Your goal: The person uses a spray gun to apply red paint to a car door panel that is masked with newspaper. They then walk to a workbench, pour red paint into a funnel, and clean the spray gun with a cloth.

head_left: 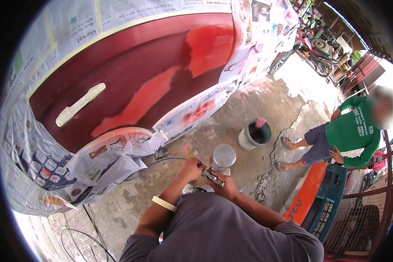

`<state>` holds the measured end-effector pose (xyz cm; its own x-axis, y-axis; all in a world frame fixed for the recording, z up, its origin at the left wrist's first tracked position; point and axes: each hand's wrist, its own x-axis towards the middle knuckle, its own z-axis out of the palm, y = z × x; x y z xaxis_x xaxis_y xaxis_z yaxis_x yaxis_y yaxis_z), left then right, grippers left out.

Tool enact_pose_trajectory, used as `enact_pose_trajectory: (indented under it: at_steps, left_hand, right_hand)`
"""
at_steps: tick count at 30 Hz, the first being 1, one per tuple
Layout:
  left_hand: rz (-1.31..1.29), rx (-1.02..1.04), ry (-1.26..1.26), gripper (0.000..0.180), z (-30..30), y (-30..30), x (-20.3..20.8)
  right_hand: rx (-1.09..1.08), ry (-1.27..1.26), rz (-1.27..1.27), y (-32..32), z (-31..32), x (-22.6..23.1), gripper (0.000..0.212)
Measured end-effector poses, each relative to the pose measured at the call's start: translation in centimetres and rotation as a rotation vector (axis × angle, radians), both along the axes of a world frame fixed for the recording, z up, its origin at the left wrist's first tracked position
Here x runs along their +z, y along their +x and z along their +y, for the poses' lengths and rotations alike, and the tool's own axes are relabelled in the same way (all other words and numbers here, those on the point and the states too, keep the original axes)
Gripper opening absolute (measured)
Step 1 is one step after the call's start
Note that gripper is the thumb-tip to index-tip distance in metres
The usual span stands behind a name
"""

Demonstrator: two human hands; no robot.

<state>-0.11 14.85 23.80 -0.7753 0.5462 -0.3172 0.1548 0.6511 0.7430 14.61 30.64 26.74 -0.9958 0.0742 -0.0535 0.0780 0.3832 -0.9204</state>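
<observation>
In front of my torso, my right hand is closed round a silver metal spray gun. My left hand is closed at the gun's far end, fingers pinched against it; its fingertips are partly hidden. A pale yellow ring like a roll of masking tape sits round my left forearm. Just beyond my hands stands a round tin with a light lid. To the left is a dark red car panel with brighter red patches, bordered by taped newspaper. Its door handle is covered in pale tape.
A bucket with a pink cloth on its rim stands ahead. At right, a person in a green top stands near an orange and teal vehicle panel. A thin hose and dark cables lie on the concrete. A motorcycle is parked far right.
</observation>
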Motion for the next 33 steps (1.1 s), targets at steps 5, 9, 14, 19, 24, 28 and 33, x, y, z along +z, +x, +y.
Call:
enact_pose_trajectory:
  at_steps: [5, 9, 14, 19, 24, 28, 33]
  left_hand:
    - [-0.006, -0.016, 0.01, 0.031, 0.2, 0.2, -0.1]
    - [0.005, -0.023, 0.01, 0.031, 0.3, 0.5, 0.3]
    - [-0.001, -0.022, -0.006, 0.031, 0.2, 0.7, 0.0]
    - [-0.015, -0.051, -0.05, 0.031, 0.1, 0.7, 1.0]
    - [0.0, -0.048, -0.074, 0.03, -0.1, 0.8, 1.2]
    - [0.012, -0.04, -0.062, 0.029, -0.1, 0.8, 0.7]
    - [-0.014, -0.012, -0.054, 0.028, -0.4, 0.8, 0.9]
  right_hand:
    - [-0.002, 0.014, -0.082, 0.7, 0.3, -0.1, 0.054]
    - [0.007, 0.0, -0.092, 0.9, 0.2, 0.1, 0.055]
    - [-0.011, 0.0, -0.066, 1.2, 0.0, -0.3, 0.054]
    - [-0.03, -0.009, -0.022, 1.2, -0.3, -0.3, 0.052]
    - [-0.029, 0.018, 0.034, 1.0, -0.7, 0.0, 0.049]
    - [-0.052, -0.007, 0.041, 0.9, -1.0, 0.2, 0.047]
    - [-0.052, 0.023, 0.018, 0.6, -1.4, 0.8, 0.047]
